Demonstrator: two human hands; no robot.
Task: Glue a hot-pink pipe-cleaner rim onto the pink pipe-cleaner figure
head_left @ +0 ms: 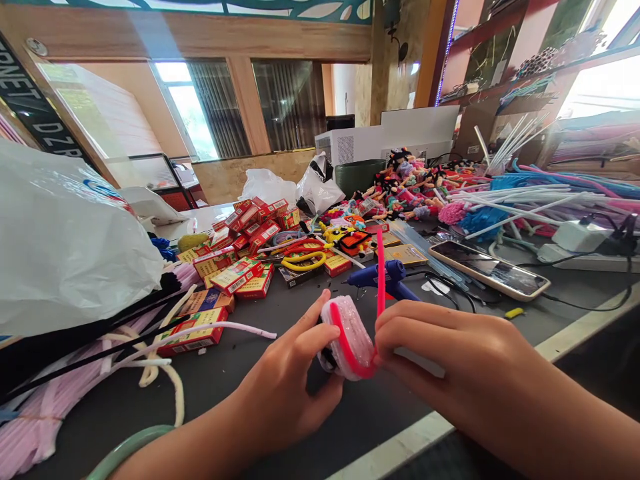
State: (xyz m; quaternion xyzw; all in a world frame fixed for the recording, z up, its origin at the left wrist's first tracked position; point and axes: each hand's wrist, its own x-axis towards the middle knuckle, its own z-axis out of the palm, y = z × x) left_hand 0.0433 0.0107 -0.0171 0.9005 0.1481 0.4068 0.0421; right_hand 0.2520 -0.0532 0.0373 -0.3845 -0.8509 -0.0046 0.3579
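Observation:
My left hand (pixel 300 363) is closed around a small pale-pink fuzzy bundle (pixel 356 331) that looks made of pipe cleaners, with a dark part at its lower left. A hot-pink pipe cleaner (pixel 381 270) runs along the bundle's side, bends at its lower right corner and stands up past my right hand (pixel 430 353). The right fingers pinch that strip close to the bend. Just beyond the hands lies a blue glue gun (pixel 380 277), partly hidden by the strip and the right hand.
Red and yellow small boxes (pixel 250 273) pile up at centre left. A white plastic bag (pixel 65 247) and pink pipe cleaners (pixel 60 393) fill the left. A phone (pixel 490 268) with a cable lies right, before white sticks (pixel 530 200). Small dolls (pixel 400 183) heap behind.

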